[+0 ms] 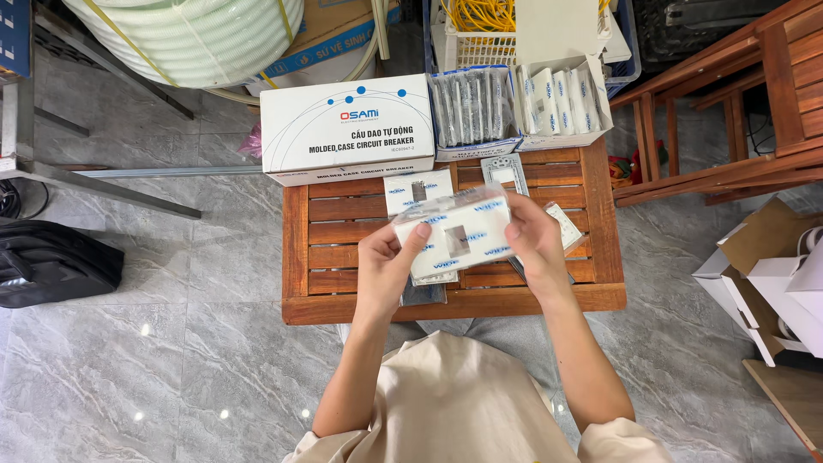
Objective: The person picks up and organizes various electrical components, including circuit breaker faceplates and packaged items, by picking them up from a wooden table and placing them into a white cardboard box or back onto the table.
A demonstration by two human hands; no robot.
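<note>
Both hands hold a small white plastic-wrapped packet (454, 236) with a grey square window, above a low wooden slatted table (317, 223). My left hand (387, 261) grips its left end with the thumb on top. Its right end is pinched by my right hand (533, 240). A second similar packet (417, 189) lies flat on the table just behind. A grey faceplate (506, 174) lies beside it, and another packet (567, 227) peeks out under my right hand.
A large white carton (347, 129) and two open boxes of packets (473, 110) (561, 99) stand at the table's far edge. A black bag (51, 261) lies left on the tiled floor. Wooden furniture (737, 111) and cardboard boxes (763, 266) are right.
</note>
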